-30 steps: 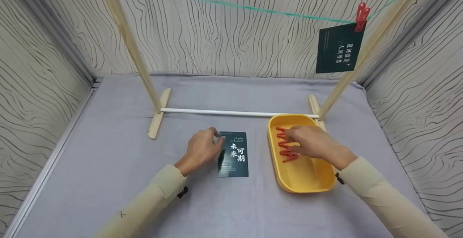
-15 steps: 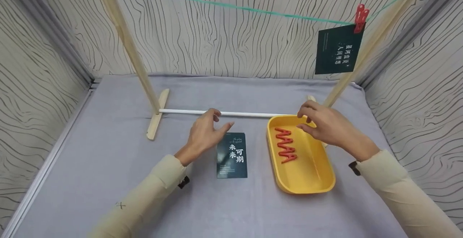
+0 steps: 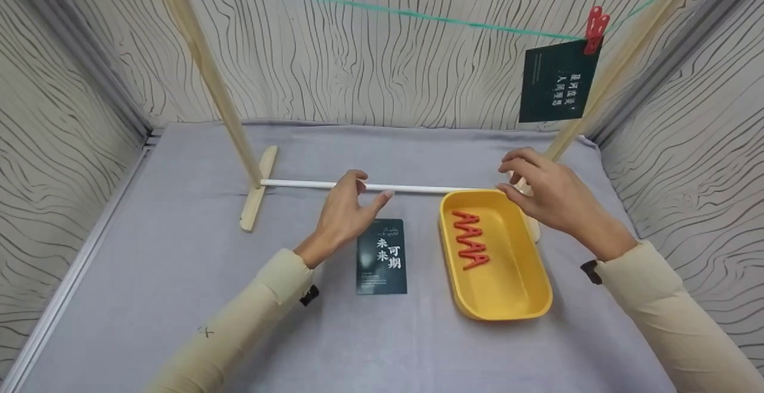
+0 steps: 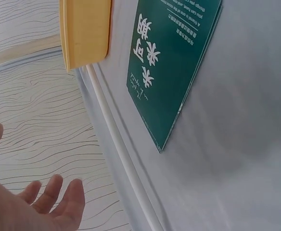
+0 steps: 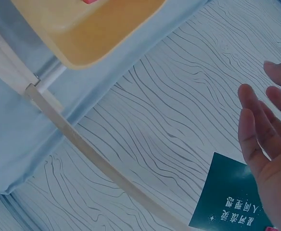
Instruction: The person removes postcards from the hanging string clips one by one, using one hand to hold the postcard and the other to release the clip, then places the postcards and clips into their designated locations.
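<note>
My left hand (image 3: 343, 214) hovers above the far edge of a dark green card stack (image 3: 382, 279) with white lettering, thumb and fingers spread and holding nothing. In the left wrist view the cards (image 4: 172, 72) lie flat on the cloth, apart from the hand (image 4: 44, 207). Over the far right end of a yellow tray (image 3: 504, 291) floats my right hand (image 3: 558, 196), its fingers loosely bent around nothing. Several red clothespins (image 3: 471, 240) lie in a row along the tray's left side. Another red clothespin (image 3: 594, 33) fastens a dark green card (image 3: 555, 85) to the green string (image 3: 382, 8).
Two wooden posts, left (image 3: 206, 70) and right (image 3: 627, 64), carry the string. A white rod (image 3: 412, 189) joins their feet low down behind the cards and tray. Grey cloth (image 3: 179, 273) covers the table, with patterned panels (image 3: 358, 70) around it.
Both hands have lifted: the left went up and forward off the cards, the right out of the tray, up and to the right. Clothespins and cards stay put.
</note>
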{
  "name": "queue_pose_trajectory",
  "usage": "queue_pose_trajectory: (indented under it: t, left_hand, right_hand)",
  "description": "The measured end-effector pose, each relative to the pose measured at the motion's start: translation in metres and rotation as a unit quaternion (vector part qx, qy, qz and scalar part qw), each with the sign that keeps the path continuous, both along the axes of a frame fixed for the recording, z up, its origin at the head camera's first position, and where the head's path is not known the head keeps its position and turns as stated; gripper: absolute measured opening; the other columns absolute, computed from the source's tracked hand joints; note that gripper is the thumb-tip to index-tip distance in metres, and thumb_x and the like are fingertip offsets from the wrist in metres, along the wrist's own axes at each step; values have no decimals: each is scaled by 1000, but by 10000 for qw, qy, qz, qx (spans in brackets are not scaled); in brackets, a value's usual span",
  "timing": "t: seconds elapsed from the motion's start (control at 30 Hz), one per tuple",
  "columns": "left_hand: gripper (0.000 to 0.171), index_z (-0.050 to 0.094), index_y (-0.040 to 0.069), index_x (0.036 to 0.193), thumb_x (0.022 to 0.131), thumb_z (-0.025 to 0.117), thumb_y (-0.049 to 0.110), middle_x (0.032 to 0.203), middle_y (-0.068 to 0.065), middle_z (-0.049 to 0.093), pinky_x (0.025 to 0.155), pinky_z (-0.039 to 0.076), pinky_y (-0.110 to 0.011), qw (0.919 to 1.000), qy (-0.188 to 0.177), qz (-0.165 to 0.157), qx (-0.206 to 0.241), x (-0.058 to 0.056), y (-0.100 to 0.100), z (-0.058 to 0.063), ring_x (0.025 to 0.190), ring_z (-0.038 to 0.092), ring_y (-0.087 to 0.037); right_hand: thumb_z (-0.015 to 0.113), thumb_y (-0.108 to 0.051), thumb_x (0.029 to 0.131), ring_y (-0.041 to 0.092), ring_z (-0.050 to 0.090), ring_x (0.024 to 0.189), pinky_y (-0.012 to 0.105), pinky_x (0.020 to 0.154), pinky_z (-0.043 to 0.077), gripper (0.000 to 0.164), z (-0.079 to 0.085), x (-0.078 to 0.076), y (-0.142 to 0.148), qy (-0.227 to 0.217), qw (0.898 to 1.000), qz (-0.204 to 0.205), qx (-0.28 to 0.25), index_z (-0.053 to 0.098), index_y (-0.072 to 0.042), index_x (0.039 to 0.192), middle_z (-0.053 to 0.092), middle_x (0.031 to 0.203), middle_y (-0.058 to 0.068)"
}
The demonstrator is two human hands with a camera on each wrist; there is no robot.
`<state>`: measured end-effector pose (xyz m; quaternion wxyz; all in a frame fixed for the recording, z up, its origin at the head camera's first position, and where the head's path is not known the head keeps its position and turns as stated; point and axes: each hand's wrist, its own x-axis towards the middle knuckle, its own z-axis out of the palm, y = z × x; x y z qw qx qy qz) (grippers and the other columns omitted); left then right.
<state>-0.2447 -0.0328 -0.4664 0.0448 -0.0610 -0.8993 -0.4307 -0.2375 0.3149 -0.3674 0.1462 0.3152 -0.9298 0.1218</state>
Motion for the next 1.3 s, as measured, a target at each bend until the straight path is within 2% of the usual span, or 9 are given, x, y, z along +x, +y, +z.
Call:
queue_pose_trajectory:
  t: [0.2,0.27,0.33,0.43,0.7,0.97,1.13,1.3]
  left_hand:
    - [68,54,3,143,97,71,50,139,-22,57,107,52,-52,9997,49,-142,167,1,2,2,127,58,-35]
    - [69,53,4,145,97,71,50,141,-21,54,110,51,-52,9997,60,-173,187,0,2,4,129,56,-34]
    - [70,52,4,146,97,71,50,142,-20,53,111,51,-52,9995,90,-195,214,-1,3,5,130,55,-34]
    - [69,51,5,147,98,70,49,143,-19,52,112,50,-52,9993,127,-228,260,-1,4,6,131,56,-33]
    - [68,50,4,149,99,70,46,146,-19,50,116,48,-52,9985,123,-353,389,-4,7,9,136,54,-33]
    - [68,48,5,150,99,71,45,148,-18,47,117,47,-53,9981,246,-433,367,-7,11,17,140,52,-34]
    - [69,46,7,151,99,72,45,151,-17,43,120,45,-52,9982,225,-406,370,-6,14,17,142,48,-32]
    - [68,46,10,151,98,73,44,152,-15,43,122,44,-51,9984,203,-353,392,-4,17,16,144,49,-32]
  right_hand:
    - [86,-6,86,21,73,83,38,73,66,24,5,-2,3,419,9988,185,-163,72,-6,105,73,106,9]
    - [86,-5,85,21,73,83,20,78,63,22,9,-3,4,592,9977,177,-275,72,-5,103,74,101,9]
    - [86,-3,85,21,73,83,3,87,52,21,13,-4,6,793,9961,134,-366,73,-4,102,75,99,9]
    - [85,-1,85,26,74,89,-8,100,28,21,20,-5,7,1049,9929,75,-550,74,-2,102,76,101,12]
    - [81,2,87,37,70,106,-4,111,26,22,30,-6,11,1315,9860,-213,-1005,73,4,107,73,113,20]
    - [80,-2,90,37,69,109,1,113,29,27,36,-10,11,1577,9805,-250,-1146,71,4,114,74,114,20]
    - [81,-1,88,37,69,109,2,114,32,30,37,-10,7,1691,9764,-229,-1324,72,3,116,74,114,20]
    - [80,-2,89,36,69,111,1,113,30,32,35,-9,7,1630,9777,-291,-1290,70,4,119,73,117,20]
